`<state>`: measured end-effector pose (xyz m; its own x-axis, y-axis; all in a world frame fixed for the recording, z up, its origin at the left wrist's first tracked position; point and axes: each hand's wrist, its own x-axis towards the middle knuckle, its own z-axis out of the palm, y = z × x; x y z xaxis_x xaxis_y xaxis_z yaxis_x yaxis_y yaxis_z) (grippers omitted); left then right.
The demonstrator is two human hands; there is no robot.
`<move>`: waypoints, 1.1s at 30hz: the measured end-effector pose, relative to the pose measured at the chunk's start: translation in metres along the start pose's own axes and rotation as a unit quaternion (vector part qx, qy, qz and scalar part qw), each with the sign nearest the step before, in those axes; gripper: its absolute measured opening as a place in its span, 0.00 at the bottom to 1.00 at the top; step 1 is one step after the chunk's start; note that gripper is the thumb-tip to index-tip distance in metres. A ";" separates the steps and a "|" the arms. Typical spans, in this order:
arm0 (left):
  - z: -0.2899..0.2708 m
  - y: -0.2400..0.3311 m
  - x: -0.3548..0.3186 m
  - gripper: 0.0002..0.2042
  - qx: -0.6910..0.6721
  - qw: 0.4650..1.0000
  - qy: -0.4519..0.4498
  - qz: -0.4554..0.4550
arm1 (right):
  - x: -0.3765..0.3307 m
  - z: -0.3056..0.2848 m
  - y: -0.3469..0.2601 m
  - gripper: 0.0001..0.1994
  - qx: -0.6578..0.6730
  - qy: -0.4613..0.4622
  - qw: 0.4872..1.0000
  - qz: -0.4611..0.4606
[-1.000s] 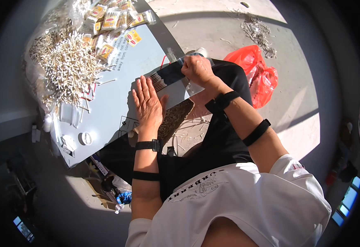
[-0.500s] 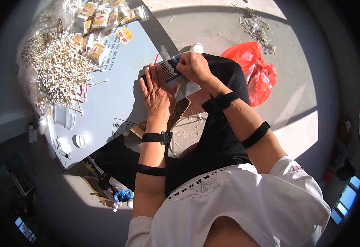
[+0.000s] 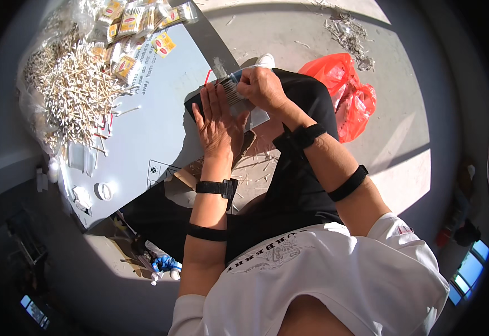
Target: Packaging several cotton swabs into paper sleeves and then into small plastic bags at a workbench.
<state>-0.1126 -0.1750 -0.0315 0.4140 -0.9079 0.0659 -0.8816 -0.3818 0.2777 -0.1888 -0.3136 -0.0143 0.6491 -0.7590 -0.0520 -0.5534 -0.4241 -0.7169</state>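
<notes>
A flat row of cotton swabs (image 3: 233, 91), apparently in a clear plastic packet, lies at the right corner of the grey table (image 3: 149, 131). My left hand (image 3: 220, 127) rests flat over its left side, fingers stretched out and pointing away from me. On the right side, my right hand (image 3: 263, 89) is closed in a pinch at the packet's edge; its fingertips are partly hidden. To the left, a large heap of loose cotton swabs (image 3: 79, 92) spills out of a clear plastic bag (image 3: 31, 106). Filled swab packets (image 3: 132, 21) with yellow labels are piled at the far left.
A red plastic bag (image 3: 339, 92) sits on the floor to the right of my leg. Pale scraps (image 3: 351, 42) lie farther off. At the table's near left are a round white piece (image 3: 104, 191) and clear plastic boxes (image 3: 81, 159). Stray swabs litter the floor below my hands.
My left hand has slid slightly right over the swab row, covering more of it. My right hand has shifted slightly away from me, still pinched at the packet.
</notes>
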 end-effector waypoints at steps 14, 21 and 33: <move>-0.005 0.003 0.002 0.40 -0.008 0.999 -0.017 0.027 | 0.003 -0.002 0.000 0.08 -0.038 -0.009 0.999 -0.023; -0.005 -0.001 0.003 0.39 -0.010 0.999 -0.029 0.042 | 0.005 -0.002 0.001 0.09 -0.028 -0.007 0.999 -0.032; -0.006 0.002 0.008 0.37 -0.024 0.998 -0.024 0.057 | 0.005 0.002 0.002 0.08 -0.074 -0.010 0.993 -0.094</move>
<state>-0.1096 -0.1816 -0.0242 0.2994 -0.9526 0.0540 -0.9101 -0.2681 0.3158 -0.1860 -0.3172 -0.0177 0.7581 -0.6495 0.0586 -0.4905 -0.6271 -0.6052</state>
